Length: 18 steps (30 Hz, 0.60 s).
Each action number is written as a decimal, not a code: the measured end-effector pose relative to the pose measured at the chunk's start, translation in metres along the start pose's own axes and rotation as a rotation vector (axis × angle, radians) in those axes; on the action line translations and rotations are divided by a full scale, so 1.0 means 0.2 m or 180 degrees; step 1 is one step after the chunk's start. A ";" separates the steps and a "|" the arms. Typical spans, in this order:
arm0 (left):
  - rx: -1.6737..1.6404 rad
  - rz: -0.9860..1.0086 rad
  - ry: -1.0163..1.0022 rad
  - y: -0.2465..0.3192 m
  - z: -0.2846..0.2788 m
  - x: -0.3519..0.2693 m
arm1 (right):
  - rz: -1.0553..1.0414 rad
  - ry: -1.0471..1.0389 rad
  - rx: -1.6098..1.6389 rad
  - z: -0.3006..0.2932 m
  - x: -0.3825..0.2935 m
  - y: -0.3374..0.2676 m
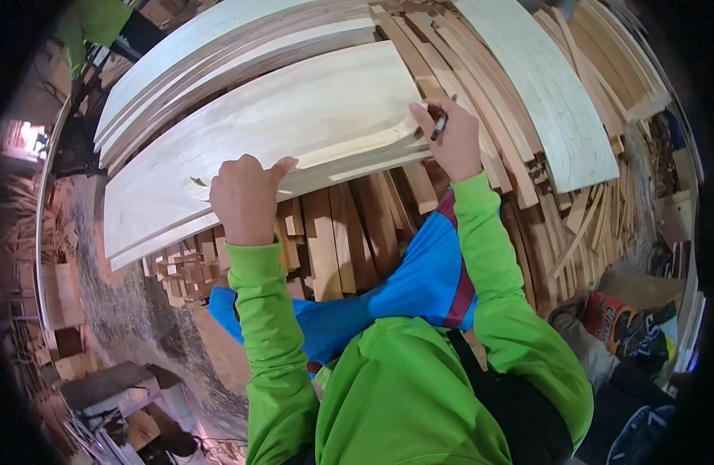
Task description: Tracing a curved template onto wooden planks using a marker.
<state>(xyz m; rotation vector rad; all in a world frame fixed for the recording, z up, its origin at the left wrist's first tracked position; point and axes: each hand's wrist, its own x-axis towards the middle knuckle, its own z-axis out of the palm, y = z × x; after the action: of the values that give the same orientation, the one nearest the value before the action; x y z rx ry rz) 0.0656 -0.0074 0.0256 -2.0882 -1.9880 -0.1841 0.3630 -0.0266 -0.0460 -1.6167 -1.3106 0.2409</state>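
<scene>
A wide pale wooden board (264, 116) lies across the stack in front of me, with more boards beneath its near edge. My left hand (246, 195) grips a wood piece at that near edge, its thumb pointing right; the fingers are hidden. Beside it, a curled light wood sliver (199, 187) rests on the board. My right hand (452, 136) is at the board's right end, with a dark marker-like pen (440, 127) between thumb and fingers. Between my hands, a light wooden strip (357, 150) runs along the near edge.
Narrow wooden strips (328, 244) lie under the boards. Another wide board (543, 87) is at the right, and more boards (217, 52) are stacked beyond. A person in a green top (95, 23) is at the upper left. An open box (124, 395) stands lower left.
</scene>
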 end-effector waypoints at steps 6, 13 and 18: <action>0.0187 -0.0139 -0.0074 0.02 0.00 -0.03 | 0.0395 0.0086 -0.0463 0.01 -0.03 -0.07; 0.0041 -0.0146 0.0068 0.00 0.03 -0.04 | 0.0316 0.0006 -0.0817 0.01 -0.03 -0.08; -0.0164 -0.0197 -0.0035 0.03 0.03 -0.04 | 0.0124 0.0080 -0.1024 -0.01 -0.03 -0.08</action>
<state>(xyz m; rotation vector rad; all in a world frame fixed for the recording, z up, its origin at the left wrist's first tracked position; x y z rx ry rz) 0.0705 -0.0134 0.0178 -2.0642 -2.0770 -0.2386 0.3524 -0.0346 -0.0360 -1.9091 -1.3501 0.0325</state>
